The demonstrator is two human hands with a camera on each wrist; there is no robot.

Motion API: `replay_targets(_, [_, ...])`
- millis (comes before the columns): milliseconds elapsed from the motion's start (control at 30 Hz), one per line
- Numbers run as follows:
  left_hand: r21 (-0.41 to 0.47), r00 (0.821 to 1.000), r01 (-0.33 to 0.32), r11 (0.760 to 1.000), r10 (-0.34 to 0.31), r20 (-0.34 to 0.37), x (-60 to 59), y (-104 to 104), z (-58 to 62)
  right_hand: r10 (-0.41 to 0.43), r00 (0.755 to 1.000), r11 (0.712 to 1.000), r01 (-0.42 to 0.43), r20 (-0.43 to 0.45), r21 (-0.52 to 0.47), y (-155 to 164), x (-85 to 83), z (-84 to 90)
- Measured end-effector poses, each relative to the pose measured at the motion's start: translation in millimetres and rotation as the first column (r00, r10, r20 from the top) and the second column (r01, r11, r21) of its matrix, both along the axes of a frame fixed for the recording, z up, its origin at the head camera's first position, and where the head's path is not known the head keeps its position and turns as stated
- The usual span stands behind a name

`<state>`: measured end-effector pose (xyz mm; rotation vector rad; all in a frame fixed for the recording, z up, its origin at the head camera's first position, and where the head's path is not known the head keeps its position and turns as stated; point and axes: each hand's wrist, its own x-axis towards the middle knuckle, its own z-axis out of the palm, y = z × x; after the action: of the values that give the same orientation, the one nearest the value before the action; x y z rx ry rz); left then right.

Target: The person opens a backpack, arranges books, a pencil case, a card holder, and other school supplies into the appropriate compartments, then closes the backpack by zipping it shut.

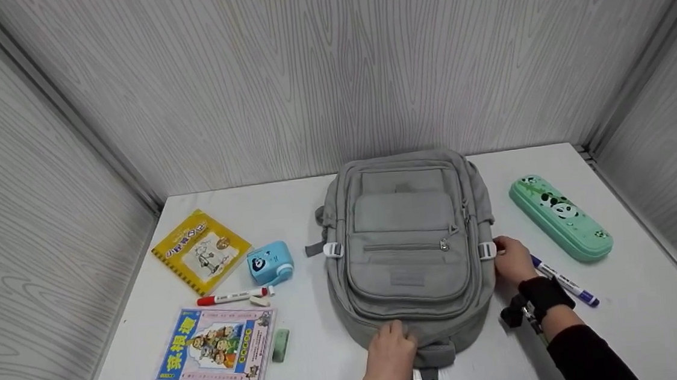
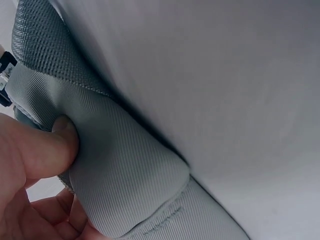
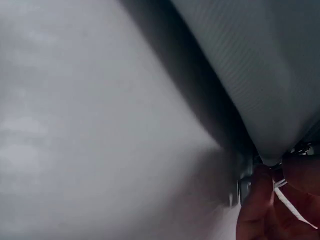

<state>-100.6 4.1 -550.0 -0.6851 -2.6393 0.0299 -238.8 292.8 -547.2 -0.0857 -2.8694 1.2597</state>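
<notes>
A grey backpack (image 1: pixel 407 251) lies flat on the white table (image 1: pixel 643 305), front pockets facing up. My left hand (image 1: pixel 390 352) is at its near bottom edge. In the left wrist view its thumb (image 2: pixel 62 137) and fingers pinch a padded fold of the backpack's grey fabric (image 2: pixel 130 175). My right hand (image 1: pixel 510 259) is at the bag's right side, against the white side buckle (image 1: pixel 487 251). In the right wrist view its fingertips (image 3: pixel 262 200) pinch a small white piece at the backpack's edge (image 3: pixel 270 100); what exactly it is stays unclear.
Left of the bag lie a yellow book (image 1: pixel 201 249), a blue toy camera (image 1: pixel 269 263), a red marker (image 1: pixel 232 296), a colourful book (image 1: pixel 215 347) and a green eraser (image 1: pixel 280 344). On the right are a green panda pencil case (image 1: pixel 560 216) and a purple marker (image 1: pixel 563 281). Walls enclose three sides.
</notes>
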Motion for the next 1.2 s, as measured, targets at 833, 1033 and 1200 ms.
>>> replay_targets(833, [0.023, 0.993, -0.079, 0.997, 0.081, -0.081, 1.5, 7.8, -7.8, -0.058, 0.988, 0.971, 0.089, -0.142, 0.223, -12.3, 78.9, 18.0])
replay_targets(1033, [0.012, 0.996, -0.084, 0.996, 0.084, -0.016, 3.0, 8.0, -5.1, -0.102, 0.992, 0.977, 0.114, -0.076, 0.182, -22.4, 104.0, 22.2])
replay_targets(1200, [0.017, 0.996, -0.091, 0.996, 0.091, -0.008, 0.5, 8.3, -4.2, -0.129, 0.992, 0.984, 0.128, 0.001, 0.127, -30.9, 120.2, 30.2])
